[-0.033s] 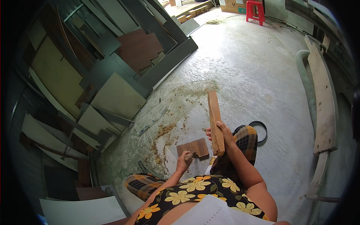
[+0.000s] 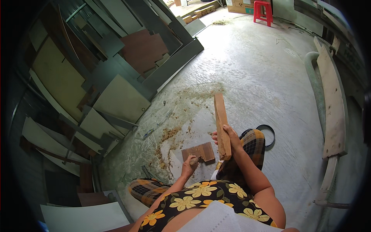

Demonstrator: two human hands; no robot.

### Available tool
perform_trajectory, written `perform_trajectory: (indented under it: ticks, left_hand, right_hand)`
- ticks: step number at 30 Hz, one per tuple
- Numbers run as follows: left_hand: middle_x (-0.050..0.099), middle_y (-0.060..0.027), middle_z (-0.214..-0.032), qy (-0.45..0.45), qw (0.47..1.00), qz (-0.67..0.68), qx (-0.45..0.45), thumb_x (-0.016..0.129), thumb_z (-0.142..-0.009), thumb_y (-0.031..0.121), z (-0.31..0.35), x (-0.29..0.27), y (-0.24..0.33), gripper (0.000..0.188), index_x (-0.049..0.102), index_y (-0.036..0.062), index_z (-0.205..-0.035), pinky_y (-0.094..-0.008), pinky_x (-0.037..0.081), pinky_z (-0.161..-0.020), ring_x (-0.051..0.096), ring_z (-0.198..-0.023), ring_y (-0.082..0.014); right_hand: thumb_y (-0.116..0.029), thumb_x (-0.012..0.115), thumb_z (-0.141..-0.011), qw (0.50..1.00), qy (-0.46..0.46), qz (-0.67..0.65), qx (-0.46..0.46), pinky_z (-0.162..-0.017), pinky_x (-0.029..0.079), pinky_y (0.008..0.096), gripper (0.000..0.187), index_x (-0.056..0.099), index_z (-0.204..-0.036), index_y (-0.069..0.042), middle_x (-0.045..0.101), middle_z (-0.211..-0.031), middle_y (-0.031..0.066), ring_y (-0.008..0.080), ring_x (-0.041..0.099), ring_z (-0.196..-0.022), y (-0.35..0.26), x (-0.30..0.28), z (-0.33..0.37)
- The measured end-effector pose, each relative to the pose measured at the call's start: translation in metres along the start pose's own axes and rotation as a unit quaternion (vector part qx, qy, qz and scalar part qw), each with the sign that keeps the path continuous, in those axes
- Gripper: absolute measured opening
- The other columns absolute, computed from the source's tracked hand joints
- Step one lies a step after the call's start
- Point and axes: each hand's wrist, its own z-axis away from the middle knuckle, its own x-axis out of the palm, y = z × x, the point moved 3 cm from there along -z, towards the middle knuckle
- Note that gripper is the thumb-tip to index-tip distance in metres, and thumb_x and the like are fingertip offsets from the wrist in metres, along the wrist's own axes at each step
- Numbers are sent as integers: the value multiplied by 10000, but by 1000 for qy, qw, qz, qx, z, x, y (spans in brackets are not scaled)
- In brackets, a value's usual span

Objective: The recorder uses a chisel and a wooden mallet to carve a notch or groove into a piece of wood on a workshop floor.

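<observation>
holding wood bar (image 2: 220, 114), r grip (image 2: 232, 138) round edges; wide floor (image 2: 247, 65) beyond

Red stool (image 2: 262, 7) stands beside a box (image 2: 239, 6), apparently cardboard.

Small printed marks are carried on the carton (image 2: 239, 6), too fine to be made out. Faint lettering (image 2: 353, 57) is borne by the dark panel (image 2: 349, 69) at far right.

Long light-brown wooden bar (image 2: 220, 116): points away lengthwise, gripped in the right hand (image 2: 232, 137). Dark-brown rectangular wooden block (image 2: 201, 150): lies flat on the grey floor (image 2: 270, 89), shows a notched near edge. Tan rounded handle (image 2: 194, 160): sits in the left hand (image 2: 189, 167).
</observation>
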Motion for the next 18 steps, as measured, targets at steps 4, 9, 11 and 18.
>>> perform_trajectory:
  ticks: [4, 9, 11, 18]
  left_hand:
    - [669, -154, -1005, 5, 1000, 12, 5, 784, -777, 142, -5, -2, -3, 434, 553, 118, -1143, -390, 530, -774, 666, -930, -366]
    - [668, -122, -1049, 3, 1000, 5, -6, 777, -795, 110, -9, -2, -5, 413, 568, 107, -1152, -345, 539, -786, 680, -944, -249]
    - [661, -121, -1069, 5, 1000, -4, 3, 775, -795, 107, -13, -4, -5, 409, 567, 105, -1146, -348, 538, -788, 677, -954, -262]
    - [690, -135, -965, 24, 1000, 17, 10, 780, -790, 124, -15, -4, -4, 405, 568, 99, -1134, -355, 540, -783, 688, -904, -260]
  right_hand:
    - [-365, 523, -961, 1000, 6, 8, -4, -620, 591, 370, 529, 359, -1366, -66, 623, -984, 177, 278, 684, -785, 6, -3, -7]
    - [-359, 514, -966, 1000, 16, 24, 1, -620, 593, 369, 511, 366, -1350, -57, 627, -982, 187, 278, 685, -778, 8, -5, -12]
    - [-405, 553, -945, 999, 5, 41, -13, -636, 608, 357, 649, 324, -1338, 58, 609, -1021, 227, 269, 685, -783, 7, -2, -14]
    - [-367, 513, -963, 999, 22, 45, 10, -616, 593, 364, 500, 379, -1317, -40, 632, -971, 190, 277, 685, -775, 12, -3, -17]
